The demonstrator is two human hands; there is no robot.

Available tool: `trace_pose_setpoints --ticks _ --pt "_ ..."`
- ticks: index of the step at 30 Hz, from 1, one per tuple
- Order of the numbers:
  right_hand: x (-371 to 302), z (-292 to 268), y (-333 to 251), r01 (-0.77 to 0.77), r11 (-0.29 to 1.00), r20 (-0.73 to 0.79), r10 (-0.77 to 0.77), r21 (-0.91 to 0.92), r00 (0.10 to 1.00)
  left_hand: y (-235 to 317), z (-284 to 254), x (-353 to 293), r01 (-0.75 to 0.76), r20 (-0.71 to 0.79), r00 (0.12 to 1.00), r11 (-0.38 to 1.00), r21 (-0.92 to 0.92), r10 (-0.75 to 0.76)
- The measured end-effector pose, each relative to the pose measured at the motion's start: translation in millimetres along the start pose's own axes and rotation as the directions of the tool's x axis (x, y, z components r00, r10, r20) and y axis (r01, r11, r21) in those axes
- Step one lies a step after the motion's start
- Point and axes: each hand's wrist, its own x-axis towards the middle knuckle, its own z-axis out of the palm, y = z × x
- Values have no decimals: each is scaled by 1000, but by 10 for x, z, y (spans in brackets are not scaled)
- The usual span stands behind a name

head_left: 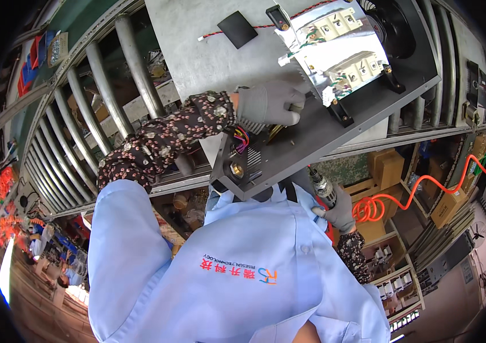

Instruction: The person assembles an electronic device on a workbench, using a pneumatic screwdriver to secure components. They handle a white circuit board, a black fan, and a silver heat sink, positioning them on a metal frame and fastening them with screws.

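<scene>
My left hand [271, 103], in a grey glove, reaches over a dark grey metal panel [311, 140]. Its fingers are curled with thumb and fingertips together, and whatever they pinch is too small or hidden to name. Low at my right, my gloved right hand [340, 212] is wrapped round an air screwdriver [324, 190], its bit pointing up and away from me. A shiny metal plate [334, 57] with cream terminal blocks [363, 67] is raised on black brackets [341, 113] over the panel. Coloured wires [240, 139] and a brass fitting [236, 169] sit at the panel's near left corner.
The panel lies on a pale board [191, 54] across a roller conveyor [134, 66]. A black square pad [237, 30] and a red-black twisted wire [263, 26] lie on the board. An orange coiled hose [371, 208] stretches right, past cardboard boxes [385, 167].
</scene>
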Motion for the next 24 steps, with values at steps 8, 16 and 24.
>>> trace_pose_setpoints --ticks 8,16,24 --pt "2 -37 -69 -56 998 40 55 35 998 169 -6 5 -81 15 996 993 -91 83" --pt "-24 -16 -23 -62 997 37 61 39 997 436 -68 75 -57 167 983 988 -143 81" --pt "-29 10 67 -51 998 37 50 22 998 476 -40 141 -89 232 968 994 -58 100"
